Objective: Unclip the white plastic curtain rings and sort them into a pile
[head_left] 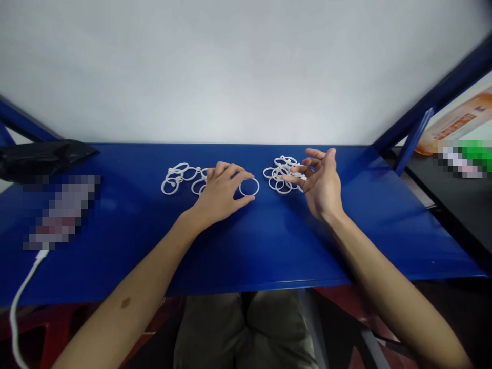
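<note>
My left hand (221, 187) is over the table, its thumb and index finger on the near and far edges of a thin white plastic ring (259, 187). Partly beneath and to the left of that hand lies a loose group of white rings (178, 171); some are hidden by the fingers. My right hand (321, 182) is turned palm up, with its fingers apart and nothing visible in it. Its fingertips reach over the right edge of a denser pile of similar rings (280, 177), hiding part of it.
The blue table (246, 246) ends at a white wall (246, 72). At the left are a black plastic bag (46, 156), a blurred-out flat object (63, 212) and a white cable (19, 302). An orange-labelled package (457, 123) stands on a dark surface at the right.
</note>
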### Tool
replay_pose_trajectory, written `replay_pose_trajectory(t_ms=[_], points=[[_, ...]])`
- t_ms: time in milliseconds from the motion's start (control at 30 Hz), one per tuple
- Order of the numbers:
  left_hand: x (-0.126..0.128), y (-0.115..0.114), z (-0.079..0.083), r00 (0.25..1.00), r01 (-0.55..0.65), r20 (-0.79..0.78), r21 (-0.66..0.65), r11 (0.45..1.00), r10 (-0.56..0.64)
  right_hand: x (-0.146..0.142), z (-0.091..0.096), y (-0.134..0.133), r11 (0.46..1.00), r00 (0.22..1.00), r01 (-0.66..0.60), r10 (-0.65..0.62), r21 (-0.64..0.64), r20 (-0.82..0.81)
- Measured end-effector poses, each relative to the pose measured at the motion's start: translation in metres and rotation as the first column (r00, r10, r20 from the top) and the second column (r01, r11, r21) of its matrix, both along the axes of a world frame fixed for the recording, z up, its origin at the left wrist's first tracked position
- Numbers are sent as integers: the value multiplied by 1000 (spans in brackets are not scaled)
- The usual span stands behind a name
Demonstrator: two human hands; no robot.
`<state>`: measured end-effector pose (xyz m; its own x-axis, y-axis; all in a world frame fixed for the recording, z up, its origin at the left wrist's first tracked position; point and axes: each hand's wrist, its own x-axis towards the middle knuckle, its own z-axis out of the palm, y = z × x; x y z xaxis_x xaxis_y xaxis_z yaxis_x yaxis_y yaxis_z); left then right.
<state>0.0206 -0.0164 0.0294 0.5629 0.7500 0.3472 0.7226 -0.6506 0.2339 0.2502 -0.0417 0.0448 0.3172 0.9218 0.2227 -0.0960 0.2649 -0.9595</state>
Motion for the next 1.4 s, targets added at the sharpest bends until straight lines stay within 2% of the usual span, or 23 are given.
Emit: replay_pose_trajectory(t_ms=[100,200,333,533,967,1300,1400], points=[[6,-5,-2,992,88,83,37,995,-91,-2,0,-1,1000,999,-20,19,-21,-46],[9,-7,-5,981,135,126,80,988,-144,-2,-2,-1,998,998,-66,66,-15,-10],[12,-9,-8,974,139,165,90,986,-152,-4,-6,-2,995,994,-103,103,-20,27],[13,-9,-10,975,167,127,116,979,-181,-7,-6,-6,988,990,-142,142,-66,-3],[13,-13,-3,961,139,199,250,958,-191,-7,-11,-12,963,958,-262,267,-55,109],[13,-15,-3,945,140,267,195,971,-190,-9,-15,-13,981,951,-195,193,-18,243],[13,-15,-4,947,143,264,169,975,-185,-11,-15,-13,971,937,-237,239,-39,254]])
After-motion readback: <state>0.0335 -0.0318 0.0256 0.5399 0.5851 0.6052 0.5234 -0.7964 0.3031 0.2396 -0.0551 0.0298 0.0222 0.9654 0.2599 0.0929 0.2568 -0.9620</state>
